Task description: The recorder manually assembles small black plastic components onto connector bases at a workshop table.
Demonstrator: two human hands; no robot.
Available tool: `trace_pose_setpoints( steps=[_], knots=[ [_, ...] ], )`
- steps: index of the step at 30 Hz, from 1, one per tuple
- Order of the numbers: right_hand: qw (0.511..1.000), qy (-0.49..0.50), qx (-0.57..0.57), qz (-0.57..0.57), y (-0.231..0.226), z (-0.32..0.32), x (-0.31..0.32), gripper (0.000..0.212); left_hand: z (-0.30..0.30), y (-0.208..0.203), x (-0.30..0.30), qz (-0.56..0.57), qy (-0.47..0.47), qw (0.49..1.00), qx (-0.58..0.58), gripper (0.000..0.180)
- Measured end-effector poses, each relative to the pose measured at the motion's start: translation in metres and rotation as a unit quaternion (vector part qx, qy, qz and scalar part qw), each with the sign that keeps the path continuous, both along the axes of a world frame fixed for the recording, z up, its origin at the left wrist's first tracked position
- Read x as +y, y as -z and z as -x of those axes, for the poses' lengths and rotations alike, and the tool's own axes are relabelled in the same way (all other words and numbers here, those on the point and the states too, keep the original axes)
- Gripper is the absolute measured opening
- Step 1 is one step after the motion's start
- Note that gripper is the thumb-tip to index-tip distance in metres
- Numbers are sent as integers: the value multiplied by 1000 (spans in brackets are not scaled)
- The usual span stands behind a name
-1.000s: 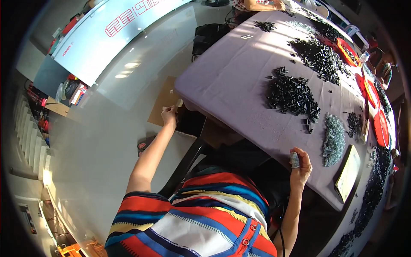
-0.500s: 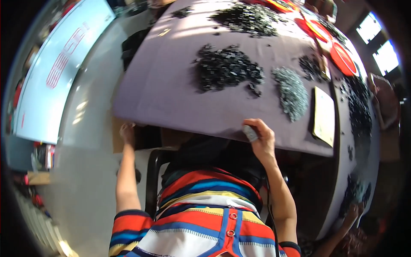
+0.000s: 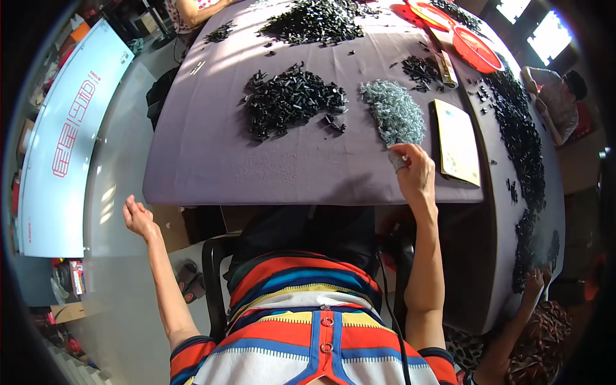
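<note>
My right hand (image 3: 417,172) is at the near edge of a heap of small clear-grey plastic pieces (image 3: 394,112). Its fingers are bent inward, with the fingertips by the heap's lower end. A small grey, speckled lump (image 3: 397,160) shows between thumb and fingers; I cannot make out its kind. My left hand (image 3: 140,218) is past the table's left front corner, over the floor. Its fingers are curled together and nothing shows in them. Left of the clear heap lies a pile of small black plastic parts (image 3: 292,102).
A pale flat booklet-like panel (image 3: 457,142) lies right of the clear heap. More black parts (image 3: 317,22) and red round trays (image 3: 476,50) are farther back. A second table with black parts (image 3: 523,151) runs along the right, where other people sit. A cardboard box (image 3: 170,226) stands below the table edge.
My right hand has moved from the table's front edge forward to the clear heap. My left hand has come out leftward from beside the box under the table edge. The view has shifted.
</note>
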State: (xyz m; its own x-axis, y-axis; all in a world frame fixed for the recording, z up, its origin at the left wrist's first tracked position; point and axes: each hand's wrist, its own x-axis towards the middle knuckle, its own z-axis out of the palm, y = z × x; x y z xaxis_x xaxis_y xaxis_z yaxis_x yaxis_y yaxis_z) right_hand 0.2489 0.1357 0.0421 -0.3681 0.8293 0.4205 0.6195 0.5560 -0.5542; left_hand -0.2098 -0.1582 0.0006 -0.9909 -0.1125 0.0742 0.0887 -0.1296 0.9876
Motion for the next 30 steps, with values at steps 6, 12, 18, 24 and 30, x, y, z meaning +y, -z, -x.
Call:
trace_pose_setpoints(
  steps=[6, 12, 18, 24, 30],
  knots=[
    [998, 7, -42, -46, 13, 0, 17, 26, -114, -41, 79, 82, 288, 951, 84, 15],
    [988, 3, -107, -109, 26, 8, 20, 21, -197, -28, 143, 146, 490, 827, 233, 6],
    [991, -67, -82, -81, 24, 14, 16, 20, -228, -16, 175, 166, 549, 763, 300, 7],
    [990, -103, -27, -89, 9, 52, 15, 19, -230, -14, 170, 214, 523, 764, 313, 7],
    [991, -98, -52, -73, 29, 86, 28, 30, -236, -14, 173, 225, 514, 759, 330, 7]
  ],
)
